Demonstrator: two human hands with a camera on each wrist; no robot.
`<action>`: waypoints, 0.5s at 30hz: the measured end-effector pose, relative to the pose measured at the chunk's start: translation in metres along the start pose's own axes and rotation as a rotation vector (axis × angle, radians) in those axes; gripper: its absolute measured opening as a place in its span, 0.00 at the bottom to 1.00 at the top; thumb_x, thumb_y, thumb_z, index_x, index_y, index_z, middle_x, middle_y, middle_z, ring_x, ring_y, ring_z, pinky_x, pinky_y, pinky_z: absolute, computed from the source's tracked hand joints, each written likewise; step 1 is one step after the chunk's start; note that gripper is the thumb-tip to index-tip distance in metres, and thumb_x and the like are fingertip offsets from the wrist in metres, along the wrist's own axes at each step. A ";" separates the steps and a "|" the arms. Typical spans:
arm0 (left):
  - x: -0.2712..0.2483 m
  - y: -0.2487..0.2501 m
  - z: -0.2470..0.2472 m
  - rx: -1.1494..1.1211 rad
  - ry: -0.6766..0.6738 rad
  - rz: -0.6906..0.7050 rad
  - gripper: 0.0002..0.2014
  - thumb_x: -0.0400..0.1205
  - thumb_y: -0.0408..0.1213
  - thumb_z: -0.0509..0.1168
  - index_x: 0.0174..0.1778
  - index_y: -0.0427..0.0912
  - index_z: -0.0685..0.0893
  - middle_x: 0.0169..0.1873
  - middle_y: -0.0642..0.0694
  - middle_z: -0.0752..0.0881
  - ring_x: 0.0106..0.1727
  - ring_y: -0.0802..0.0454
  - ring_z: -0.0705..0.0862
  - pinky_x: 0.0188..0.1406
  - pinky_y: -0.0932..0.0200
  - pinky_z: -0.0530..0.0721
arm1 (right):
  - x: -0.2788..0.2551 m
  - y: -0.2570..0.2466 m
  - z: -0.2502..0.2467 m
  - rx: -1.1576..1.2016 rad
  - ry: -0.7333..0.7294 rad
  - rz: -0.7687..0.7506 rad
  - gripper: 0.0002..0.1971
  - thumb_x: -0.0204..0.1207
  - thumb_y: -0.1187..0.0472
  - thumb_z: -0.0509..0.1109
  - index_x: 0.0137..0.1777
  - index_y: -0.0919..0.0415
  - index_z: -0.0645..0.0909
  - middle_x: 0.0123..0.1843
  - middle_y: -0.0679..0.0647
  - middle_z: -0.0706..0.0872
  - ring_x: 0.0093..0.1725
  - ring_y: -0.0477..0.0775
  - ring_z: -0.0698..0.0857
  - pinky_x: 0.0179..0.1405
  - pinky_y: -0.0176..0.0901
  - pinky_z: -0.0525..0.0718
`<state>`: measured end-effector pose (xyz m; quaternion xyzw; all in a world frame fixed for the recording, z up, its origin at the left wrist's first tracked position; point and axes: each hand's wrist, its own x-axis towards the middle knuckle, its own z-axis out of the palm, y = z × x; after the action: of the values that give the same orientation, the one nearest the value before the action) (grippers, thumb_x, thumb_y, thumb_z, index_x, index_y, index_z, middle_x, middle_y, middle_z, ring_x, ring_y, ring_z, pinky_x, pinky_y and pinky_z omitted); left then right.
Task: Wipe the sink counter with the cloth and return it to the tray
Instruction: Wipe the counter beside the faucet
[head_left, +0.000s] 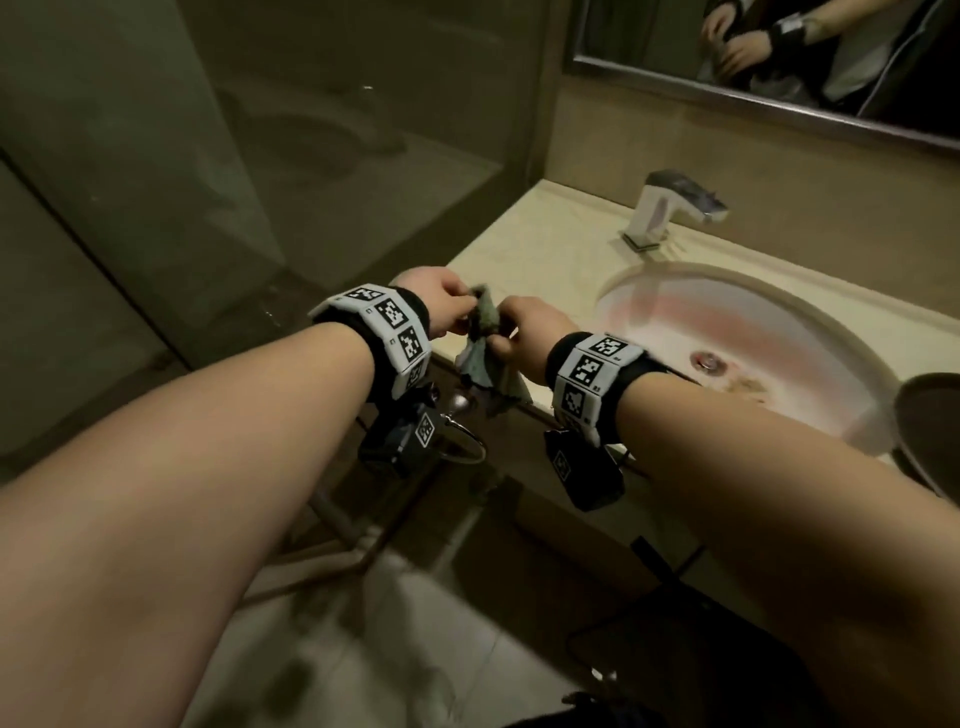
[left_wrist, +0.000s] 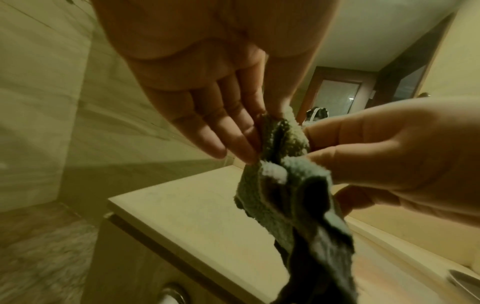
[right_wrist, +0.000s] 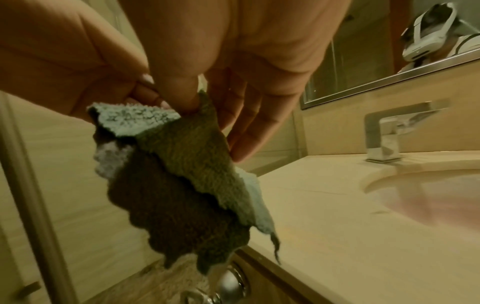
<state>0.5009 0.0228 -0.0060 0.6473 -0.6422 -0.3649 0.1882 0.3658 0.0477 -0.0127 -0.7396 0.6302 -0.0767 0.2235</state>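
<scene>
Above the beige sink counter (head_left: 524, 249) near a possibly glass wall (head_left: 130, 171), both hands' pinching grip on the cloth (head_left: 485, 338).

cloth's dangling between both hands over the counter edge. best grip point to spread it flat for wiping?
Probably the free lower corner of the cloth, taken from below. Left hand and right hand both pinch the bunched top, so the folds hang loose over the counter edge; pulling a bottom corner outward should open it.

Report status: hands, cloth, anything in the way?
Left hand and right hand both pinch the cloth, which hangs above the counter edge. Nothing on the counter's left end.
</scene>
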 end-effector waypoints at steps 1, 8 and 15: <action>0.003 -0.003 -0.006 0.007 0.025 0.002 0.09 0.82 0.35 0.63 0.53 0.37 0.85 0.52 0.34 0.89 0.55 0.39 0.88 0.61 0.42 0.84 | 0.006 -0.005 0.001 0.013 -0.008 -0.019 0.15 0.78 0.57 0.67 0.61 0.65 0.79 0.61 0.61 0.85 0.59 0.62 0.83 0.49 0.41 0.75; 0.032 -0.017 -0.026 0.040 0.009 0.077 0.11 0.84 0.30 0.57 0.59 0.38 0.81 0.47 0.44 0.81 0.48 0.51 0.77 0.54 0.55 0.78 | 0.047 0.004 -0.001 0.309 -0.092 -0.055 0.19 0.76 0.55 0.71 0.64 0.63 0.78 0.64 0.59 0.83 0.51 0.53 0.82 0.51 0.48 0.86; 0.060 -0.015 -0.030 -0.297 -0.134 -0.020 0.15 0.85 0.23 0.54 0.38 0.45 0.77 0.34 0.47 0.78 0.34 0.54 0.77 0.30 0.69 0.80 | 0.099 0.027 -0.014 0.148 -0.126 -0.118 0.25 0.75 0.60 0.72 0.71 0.56 0.71 0.73 0.55 0.77 0.65 0.57 0.81 0.64 0.46 0.78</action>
<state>0.5269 -0.0408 -0.0109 0.5928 -0.5858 -0.5002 0.2348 0.3555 -0.0539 -0.0283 -0.7603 0.5629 -0.0893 0.3116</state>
